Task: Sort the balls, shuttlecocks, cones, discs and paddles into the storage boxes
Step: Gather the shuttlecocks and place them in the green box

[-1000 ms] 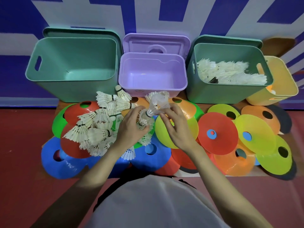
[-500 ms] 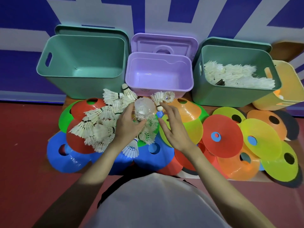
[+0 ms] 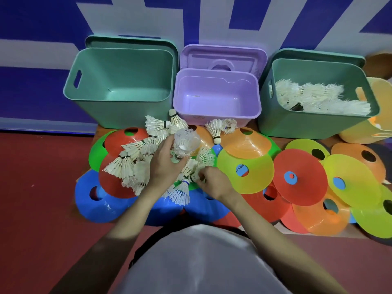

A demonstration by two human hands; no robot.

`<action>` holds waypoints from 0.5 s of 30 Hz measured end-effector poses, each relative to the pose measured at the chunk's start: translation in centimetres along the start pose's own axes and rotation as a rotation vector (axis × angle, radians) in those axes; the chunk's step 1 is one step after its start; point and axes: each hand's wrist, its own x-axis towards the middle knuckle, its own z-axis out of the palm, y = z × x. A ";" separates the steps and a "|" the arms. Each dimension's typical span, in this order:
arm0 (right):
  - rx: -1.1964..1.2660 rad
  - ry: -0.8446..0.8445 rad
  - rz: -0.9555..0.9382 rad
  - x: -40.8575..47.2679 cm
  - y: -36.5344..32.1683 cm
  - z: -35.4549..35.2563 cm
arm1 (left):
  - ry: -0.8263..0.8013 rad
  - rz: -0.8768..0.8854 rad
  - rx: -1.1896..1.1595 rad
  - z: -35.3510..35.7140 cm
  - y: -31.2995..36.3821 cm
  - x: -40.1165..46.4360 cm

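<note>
Left hand (image 3: 164,164) grips a shuttlecock stack (image 3: 185,143); right hand (image 3: 212,182) fingers pinch another shuttlecock (image 3: 194,177) beside it, likely to add on.

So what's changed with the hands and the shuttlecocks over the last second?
The right hand has dropped from beside the raised shuttlecock down to the pile's near edge, where it now pinches another shuttlecock by its cork. The left hand still holds its stacked shuttlecocks, now tilted with the skirt's open end facing up. The boxes, the loose shuttlecock pile and the discs stayed put.

R hand (image 3: 214,183) now down on shuttlecock (image 3: 193,177)
</note>
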 end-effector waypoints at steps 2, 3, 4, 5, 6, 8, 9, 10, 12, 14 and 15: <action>-0.022 0.083 0.010 -0.6 -0.4 -1.0 | -0.012 0.004 0.013 -0.1 -0.4 0.1; -0.023 0.133 0.015 -0.9 -0.6 -1.8 | -0.018 0.006 0.023 -0.2 -0.5 0.1; -0.010 0.183 0.021 -1.3 -0.8 -2.7 | -0.020 0.007 0.032 -0.2 -0.7 0.1; 0.010 0.240 0.025 -1.7 -0.9 -3.6 | -0.022 0.006 0.040 -0.2 -0.8 0.1; 0.027 0.315 0.026 -2.0 -1.1 -4.6 | -0.023 0.004 0.046 -0.1 -0.9 0.1; 0.049 0.522 0.000 -2.6 -1.2 -6.5 | -0.033 -0.002 0.050 -0.1 -1.0 0.1; 0.076 0.632 -0.030 -2.8 -1.3 -7.4 | -0.042 -0.007 0.047 -0.1 -1.0 0.2; 0.109 0.727 -0.069 -3.0 -1.4 -8.3 | -0.051 -0.012 0.046 -0.1 -0.9 0.2; 0.142 0.832 -0.174 -3.0 -1.8 -9.4 | -0.066 -0.021 0.046 -0.1 -0.7 0.4; 0.117 0.809 -0.302 -2.8 -2.1 -9.7 | -0.078 -0.012 0.043 -0.2 -0.5 0.5; 0.088 0.766 -0.353 -2.7 -2.2 -9.5 | -0.082 -0.002 0.041 -0.2 -0.4 0.6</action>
